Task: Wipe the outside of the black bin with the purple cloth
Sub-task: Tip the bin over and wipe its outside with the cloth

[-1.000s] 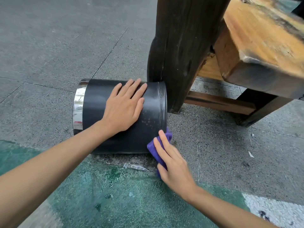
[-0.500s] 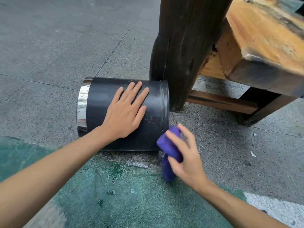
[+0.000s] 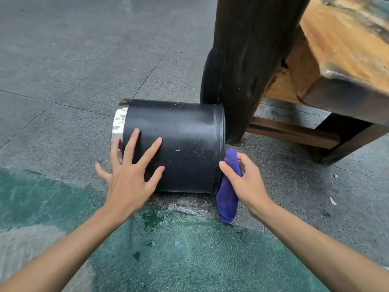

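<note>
I see the black cylindrical bin [image 3: 174, 144] with its shiny metal rim band [image 3: 118, 125] lying on its side on the grey stone paving [image 3: 63, 60], its base end close against the dark wooden bench leg [image 3: 242, 60]. My right hand [image 3: 246, 184] pinches the crumpled purple cloth [image 3: 228, 199] between thumb and curled fingers, just at the bin's base end, with the cloth hanging down to the paving near the edge of the green painted patch [image 3: 168, 249]. The cloth lies beside the base edge, not on the bin's side wall. My left hand [image 3: 130, 175] lies flat with its fingers spread straight on the bin near the rim band. Half a second ago that hand sat higher and nearer the middle of the bin with its fingers together; the cloth hand has moved in against the base edge.
</note>
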